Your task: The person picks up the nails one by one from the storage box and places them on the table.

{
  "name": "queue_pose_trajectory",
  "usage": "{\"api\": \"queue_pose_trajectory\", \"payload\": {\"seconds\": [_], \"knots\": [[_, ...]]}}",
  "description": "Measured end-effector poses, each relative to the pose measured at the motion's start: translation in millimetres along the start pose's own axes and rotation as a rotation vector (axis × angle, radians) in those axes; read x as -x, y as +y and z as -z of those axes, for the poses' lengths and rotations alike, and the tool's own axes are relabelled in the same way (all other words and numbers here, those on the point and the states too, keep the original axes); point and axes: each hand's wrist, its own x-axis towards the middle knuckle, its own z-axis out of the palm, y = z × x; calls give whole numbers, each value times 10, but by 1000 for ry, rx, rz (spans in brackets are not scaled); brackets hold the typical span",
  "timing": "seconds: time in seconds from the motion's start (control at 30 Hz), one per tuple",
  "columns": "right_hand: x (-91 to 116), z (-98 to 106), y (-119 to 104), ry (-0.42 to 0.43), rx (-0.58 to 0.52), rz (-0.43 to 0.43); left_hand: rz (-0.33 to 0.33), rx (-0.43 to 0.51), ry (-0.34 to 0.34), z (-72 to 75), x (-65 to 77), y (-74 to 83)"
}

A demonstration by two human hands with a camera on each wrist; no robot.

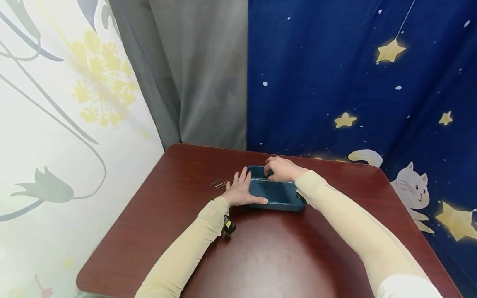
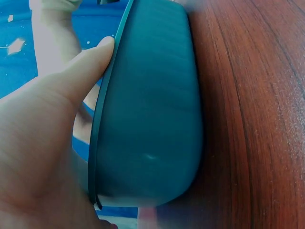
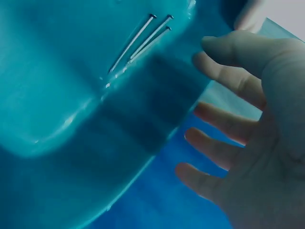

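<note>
A dark teal tray (image 1: 277, 191) sits on the table, and three thin metal nails (image 3: 132, 44) lie in it by its far side. My left hand (image 1: 239, 192) rests across the tray's left end, its fingers straight and spread. The left thumb lies along the near rim, as the left wrist view also shows against the tray's outer wall (image 2: 147, 105). Over the far side of the tray is my right hand (image 3: 248, 109), with fingers loosely bent and nothing visible between them. The right thumb and forefinger are near each other, close to the nails.
A few more nails (image 1: 221, 185) lie on the brown table (image 1: 193, 165) just left of the left hand. Grey and blue curtains (image 1: 316, 82) hang behind the table's far edge, and a white patterned curtain (image 1: 56, 136) hangs along the left.
</note>
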Motion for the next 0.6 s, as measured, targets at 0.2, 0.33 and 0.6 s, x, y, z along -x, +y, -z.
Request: {"api": "queue_pose_trajectory", "payload": {"seconds": [0.2,0.33,0.6], "knots": [[-216,-149,-5,-35,36,81,-8,9,-28,-4,20,4],[-328,-280,23,-43,77,132,-16,25,-31,-20,18,-7],[-513,-413,114,33,118,165,-29,16,-8,29,12,-59]]}}
